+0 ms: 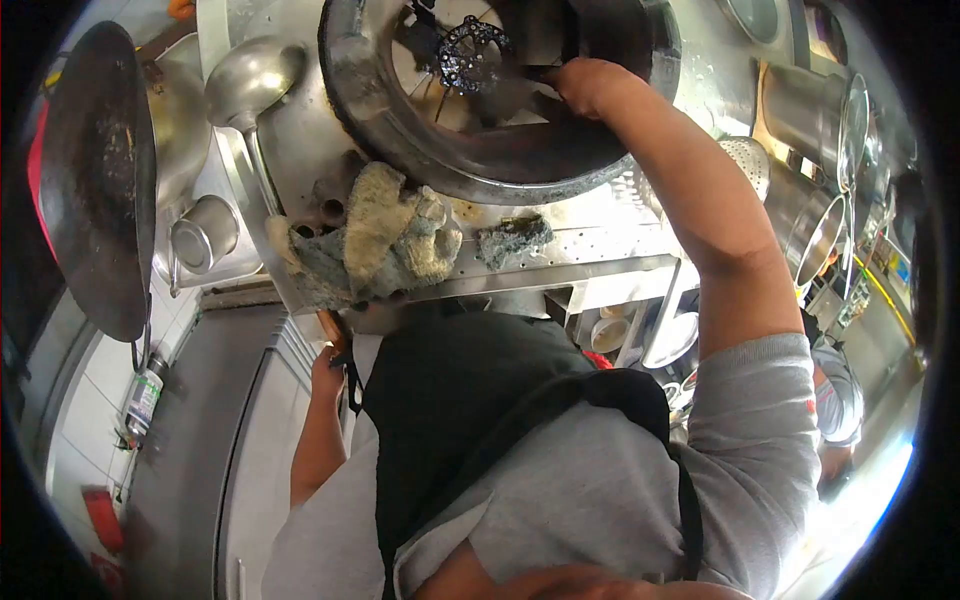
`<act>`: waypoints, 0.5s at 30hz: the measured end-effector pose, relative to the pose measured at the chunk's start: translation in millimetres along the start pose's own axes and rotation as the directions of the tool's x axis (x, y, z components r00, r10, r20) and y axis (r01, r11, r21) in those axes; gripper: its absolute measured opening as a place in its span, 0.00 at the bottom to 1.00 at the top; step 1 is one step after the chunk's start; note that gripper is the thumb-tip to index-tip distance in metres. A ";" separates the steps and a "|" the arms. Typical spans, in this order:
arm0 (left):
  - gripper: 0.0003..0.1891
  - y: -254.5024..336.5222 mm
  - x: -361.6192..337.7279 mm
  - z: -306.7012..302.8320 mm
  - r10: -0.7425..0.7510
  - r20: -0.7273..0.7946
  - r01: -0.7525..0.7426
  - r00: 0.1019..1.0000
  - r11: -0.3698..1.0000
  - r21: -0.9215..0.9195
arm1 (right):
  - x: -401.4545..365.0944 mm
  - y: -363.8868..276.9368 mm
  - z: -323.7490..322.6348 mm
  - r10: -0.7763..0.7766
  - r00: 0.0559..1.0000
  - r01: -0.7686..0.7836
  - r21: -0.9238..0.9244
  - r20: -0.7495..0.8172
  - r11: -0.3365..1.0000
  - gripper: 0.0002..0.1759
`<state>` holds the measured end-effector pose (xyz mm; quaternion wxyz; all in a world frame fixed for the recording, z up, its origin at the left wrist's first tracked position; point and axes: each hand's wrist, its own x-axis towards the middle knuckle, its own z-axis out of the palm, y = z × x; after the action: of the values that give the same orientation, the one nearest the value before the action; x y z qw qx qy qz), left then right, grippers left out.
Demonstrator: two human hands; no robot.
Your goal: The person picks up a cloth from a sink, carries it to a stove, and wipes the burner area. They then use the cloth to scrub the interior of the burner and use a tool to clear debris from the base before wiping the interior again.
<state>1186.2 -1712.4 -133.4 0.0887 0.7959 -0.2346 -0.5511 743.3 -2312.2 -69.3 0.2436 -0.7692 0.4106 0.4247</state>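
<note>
My right hand [582, 86] reaches into the round black wok burner ring [500, 165], its fingers closed on something dark that I cannot make out. A grey blur lies just left of the fingers, beside the perforated burner head [474, 55]. Low at the counter's front left corner, my left hand [326, 368] is curled next to a brown handle-like piece [329, 326] and a black strap; what it grips is too small to tell. Between my hands, crumpled dirty cloths [385, 230] lie on the front of the steel stove top, with a dark scrubbing pad [515, 240] to their right.
A large ladle [255, 85] rests left of the burner, near a small metal pot [204, 234]. A blackened wok [100, 180] stands at far left. Steel pots [805, 105] and a perforated strainer [745, 165] line the right. Another person [838, 390] is at the right edge.
</note>
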 end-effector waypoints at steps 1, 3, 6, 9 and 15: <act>0.09 5.0 0.1 1.4 0.010 -0.012 -0.009 1.000 0.999 0.046 | 4.2 2.0 3.1 0.001 1.000 -0.001 -0.001 0.000 1.000 0.15; 0.08 7.9 -0.3 3.5 0.021 0.001 -0.021 1.000 0.999 -0.026 | 11.9 3.0 9.6 0.000 1.000 0.000 0.016 0.007 1.000 0.16; 0.08 1.2 3.8 3.9 0.031 0.015 -0.030 0.999 0.995 -0.095 | 11.8 0.3 9.2 0.032 0.999 -0.032 0.022 0.015 0.999 0.15; 0.07 -1.4 4.0 2.5 0.032 0.020 -0.031 0.999 0.996 -0.080 | 15.7 3.1 11.4 -0.003 1.000 0.003 0.006 0.015 1.000 0.15; 0.06 16.9 -6.6 1.2 0.024 -0.016 -0.024 1.000 0.999 0.023 | 6.4 -0.7 6.8 0.021 1.000 -0.022 0.034 0.018 0.999 0.15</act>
<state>1178.6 -1723.9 -121.6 0.0880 0.7983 -0.2496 -0.5409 742.8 -2309.6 -78.2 0.2559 -0.7565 0.4240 0.4271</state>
